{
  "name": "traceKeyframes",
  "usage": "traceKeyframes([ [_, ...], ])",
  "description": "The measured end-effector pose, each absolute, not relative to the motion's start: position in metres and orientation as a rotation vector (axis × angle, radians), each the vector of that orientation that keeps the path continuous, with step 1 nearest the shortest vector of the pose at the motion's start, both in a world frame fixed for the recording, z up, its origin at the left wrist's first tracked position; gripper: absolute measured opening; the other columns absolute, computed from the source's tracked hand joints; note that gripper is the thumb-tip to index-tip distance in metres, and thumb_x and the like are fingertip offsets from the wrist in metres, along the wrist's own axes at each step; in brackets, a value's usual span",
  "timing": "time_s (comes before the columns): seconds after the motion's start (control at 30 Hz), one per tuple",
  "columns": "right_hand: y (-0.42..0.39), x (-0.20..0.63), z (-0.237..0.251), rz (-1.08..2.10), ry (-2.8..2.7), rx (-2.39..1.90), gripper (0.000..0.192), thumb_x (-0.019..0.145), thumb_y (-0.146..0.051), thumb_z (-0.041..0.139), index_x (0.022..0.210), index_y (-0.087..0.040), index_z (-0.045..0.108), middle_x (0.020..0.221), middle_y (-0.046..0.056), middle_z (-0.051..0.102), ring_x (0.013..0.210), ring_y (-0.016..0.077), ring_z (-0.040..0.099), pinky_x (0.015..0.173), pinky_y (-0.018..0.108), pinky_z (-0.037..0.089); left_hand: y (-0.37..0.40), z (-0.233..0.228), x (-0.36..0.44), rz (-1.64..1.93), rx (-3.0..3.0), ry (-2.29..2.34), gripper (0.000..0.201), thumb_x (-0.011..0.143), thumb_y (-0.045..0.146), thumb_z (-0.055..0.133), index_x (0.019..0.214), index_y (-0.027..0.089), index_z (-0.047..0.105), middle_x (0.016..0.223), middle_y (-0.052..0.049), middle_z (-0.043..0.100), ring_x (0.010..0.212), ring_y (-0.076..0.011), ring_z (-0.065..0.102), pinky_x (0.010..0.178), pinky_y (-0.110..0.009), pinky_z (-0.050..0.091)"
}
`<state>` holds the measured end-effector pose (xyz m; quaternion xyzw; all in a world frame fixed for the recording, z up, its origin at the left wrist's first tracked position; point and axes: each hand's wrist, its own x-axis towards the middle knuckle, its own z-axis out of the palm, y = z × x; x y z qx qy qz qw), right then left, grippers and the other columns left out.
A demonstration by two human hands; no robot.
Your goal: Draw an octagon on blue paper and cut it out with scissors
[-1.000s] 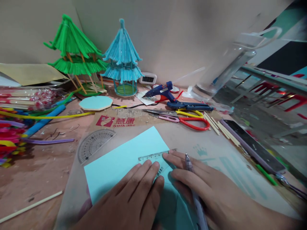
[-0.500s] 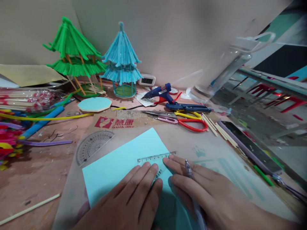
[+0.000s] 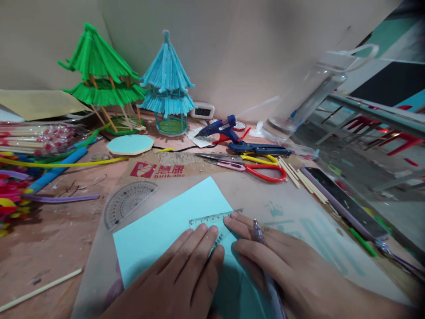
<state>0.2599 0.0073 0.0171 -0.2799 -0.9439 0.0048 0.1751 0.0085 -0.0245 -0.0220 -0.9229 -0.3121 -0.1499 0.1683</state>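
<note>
My left hand (image 3: pixel 175 270) lies with its fingers stretched flat over a sheet of light blue card (image 3: pixel 159 217) and on the near part of a clear plastic ruler (image 3: pixel 206 219). The ruled far edge shows past the fingers; much of its outline is hidden. My right hand (image 3: pixel 282 261) rests at the right end of the ruler, fingertips against it. A pen (image 3: pixel 259 232) sits between the fingers of this hand, tip pointing up and away from the card. A clear protractor (image 3: pixel 129 206) lies left of the card.
Scissors (image 3: pixel 262 168), a blue glue gun (image 3: pixel 221 127), thin sticks (image 3: pixel 312 188) and a phone (image 3: pixel 345 201) lie beyond and right. Green (image 3: pixel 99 66) and blue (image 3: pixel 168 79) pavilion models stand at the back, near a clear bottle (image 3: pixel 299 97). Colourful pipe cleaners (image 3: pixel 13 190) lie left.
The whole view has shifted very slightly left. Both hands, the card and the ruler keep their places relative to one another.
</note>
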Motion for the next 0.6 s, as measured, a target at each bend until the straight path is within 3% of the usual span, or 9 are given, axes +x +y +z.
traceKeyframes([
  [0.33,0.008,0.259,0.017,0.073,-2.668,-0.811,0.028,0.089,-0.004,0.046,0.11,-0.014,0.061,0.135,0.018,0.066,0.129,0.0227,0.061,0.105,0.031,0.053,-0.021,-0.022,0.012,-0.417,-2.6,-0.889,0.042,0.105,0.028,0.026,0.136,0.011,0.049,0.139,-0.01,0.062,0.129,-0.024,0.055,0.113,-0.038,0.03],
  [0.6,0.009,0.258,0.015,0.1,-2.596,-0.818,0.015,0.098,-0.015,0.049,0.101,-0.017,0.064,0.123,0.013,0.073,0.114,0.0198,0.07,0.103,0.028,0.054,-0.015,-0.031,0.005,-0.464,-2.514,-0.812,0.04,0.099,0.01,0.035,0.133,0.019,0.055,0.136,-0.003,0.066,0.123,-0.0172,0.061,0.106,-0.03,0.043],
])
